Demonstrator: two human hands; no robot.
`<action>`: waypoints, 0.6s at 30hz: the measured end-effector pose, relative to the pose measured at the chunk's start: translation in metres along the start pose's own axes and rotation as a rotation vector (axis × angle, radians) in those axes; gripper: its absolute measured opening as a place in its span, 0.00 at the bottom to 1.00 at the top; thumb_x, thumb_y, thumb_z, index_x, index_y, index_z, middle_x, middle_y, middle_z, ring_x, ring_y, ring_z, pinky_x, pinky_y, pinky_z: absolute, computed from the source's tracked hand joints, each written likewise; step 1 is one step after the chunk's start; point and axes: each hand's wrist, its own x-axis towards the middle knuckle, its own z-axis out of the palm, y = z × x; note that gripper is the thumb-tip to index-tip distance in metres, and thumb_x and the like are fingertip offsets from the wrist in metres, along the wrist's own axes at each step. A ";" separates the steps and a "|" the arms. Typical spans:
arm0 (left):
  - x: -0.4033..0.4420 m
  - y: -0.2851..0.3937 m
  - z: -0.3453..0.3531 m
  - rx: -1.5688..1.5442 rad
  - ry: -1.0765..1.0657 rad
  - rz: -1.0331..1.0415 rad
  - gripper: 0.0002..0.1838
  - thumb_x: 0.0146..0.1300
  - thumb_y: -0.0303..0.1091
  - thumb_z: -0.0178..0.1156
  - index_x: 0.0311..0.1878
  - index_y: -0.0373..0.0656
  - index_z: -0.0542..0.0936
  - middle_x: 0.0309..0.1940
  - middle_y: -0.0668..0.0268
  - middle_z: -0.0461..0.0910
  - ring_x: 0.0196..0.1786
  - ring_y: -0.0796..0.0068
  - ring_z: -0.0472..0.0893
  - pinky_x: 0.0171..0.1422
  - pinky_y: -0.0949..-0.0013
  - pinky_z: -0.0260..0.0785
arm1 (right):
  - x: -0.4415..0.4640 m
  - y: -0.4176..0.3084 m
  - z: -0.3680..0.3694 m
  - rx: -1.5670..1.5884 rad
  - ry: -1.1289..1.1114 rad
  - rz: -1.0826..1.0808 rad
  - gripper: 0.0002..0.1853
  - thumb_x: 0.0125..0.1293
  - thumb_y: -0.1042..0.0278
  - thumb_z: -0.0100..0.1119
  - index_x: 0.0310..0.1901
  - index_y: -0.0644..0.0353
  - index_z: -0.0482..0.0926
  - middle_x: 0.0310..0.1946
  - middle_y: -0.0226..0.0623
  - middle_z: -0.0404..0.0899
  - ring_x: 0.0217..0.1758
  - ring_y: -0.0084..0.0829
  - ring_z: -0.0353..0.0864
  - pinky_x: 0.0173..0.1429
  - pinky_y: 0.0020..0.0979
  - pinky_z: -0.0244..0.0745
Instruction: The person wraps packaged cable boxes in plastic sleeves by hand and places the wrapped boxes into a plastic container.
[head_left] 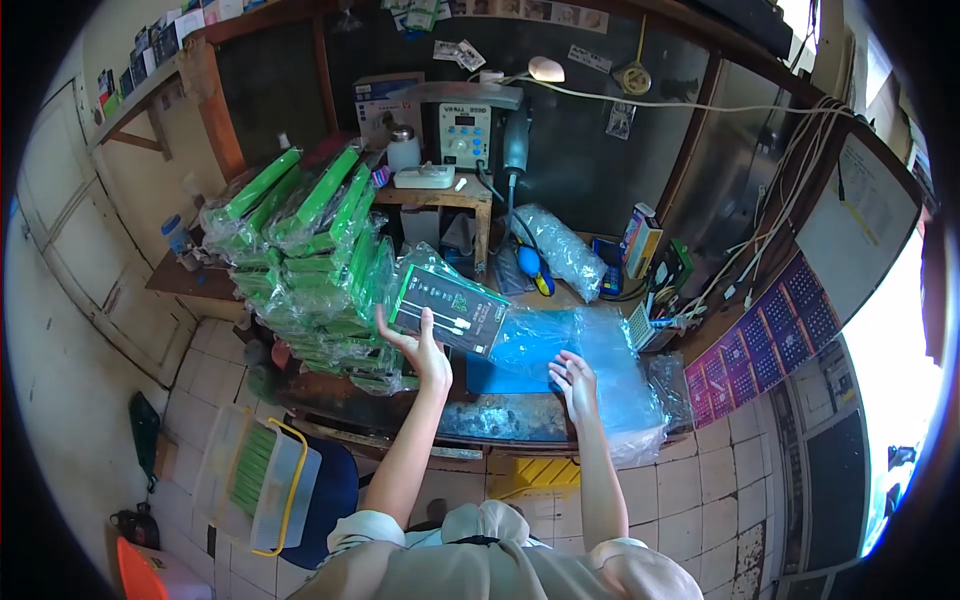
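My left hand [425, 350] grips a flat black and green cable box [452, 312] by its lower left side, thumb across the front. The box is tilted and shows a picture of a white cable. Clear plastic film [530, 340] spreads from the box's right end; I cannot tell how much of the box it covers. My right hand [574, 382] is just below and right of that film, fingers slightly bent and apart, with nothing visible in them. Under it lie a blue mat [500, 378] and a stack of clear plastic bags [622, 385].
A tall stack of plastic-wrapped green boxes [320, 270] rises at the left of the bench. Behind are a soldering station [465, 138] and a bubble-wrap roll [560, 250]. A clear bin with a yellow handle [297, 490] stands on the floor at left.
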 end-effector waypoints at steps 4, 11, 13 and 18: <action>0.003 -0.026 -0.013 -0.005 0.005 -0.159 0.26 0.58 0.28 0.59 0.57 0.48 0.59 0.49 0.64 0.65 0.47 0.76 0.67 0.52 0.71 0.61 | 0.002 0.005 0.007 0.042 0.054 0.048 0.18 0.65 0.68 0.47 0.54 0.66 0.65 0.53 0.45 0.66 0.52 0.38 0.71 0.55 0.35 0.69; -0.010 -0.043 -0.006 0.151 -0.122 0.002 0.08 0.58 0.26 0.59 0.31 0.41 0.67 0.31 0.71 0.69 0.36 0.83 0.67 0.43 0.78 0.61 | 0.004 0.003 0.031 -0.571 0.089 -0.262 0.26 0.57 0.62 0.59 0.56 0.60 0.64 0.56 0.46 0.60 0.55 0.37 0.66 0.57 0.34 0.63; -0.009 -0.062 -0.010 0.125 -0.118 -0.041 0.08 0.60 0.27 0.57 0.32 0.42 0.66 0.32 0.67 0.72 0.36 0.82 0.71 0.43 0.77 0.63 | 0.004 0.005 0.036 -0.792 0.039 -0.437 0.36 0.51 0.56 0.65 0.59 0.61 0.60 0.57 0.48 0.57 0.61 0.43 0.58 0.63 0.40 0.55; -0.014 -0.063 0.007 -0.144 -0.215 -0.177 0.08 0.62 0.24 0.51 0.38 0.41 0.61 0.37 0.55 0.75 0.41 0.68 0.78 0.50 0.67 0.70 | 0.006 0.005 0.061 -1.061 -0.114 -0.671 0.53 0.42 0.46 0.69 0.65 0.62 0.49 0.62 0.52 0.53 0.65 0.48 0.52 0.67 0.43 0.47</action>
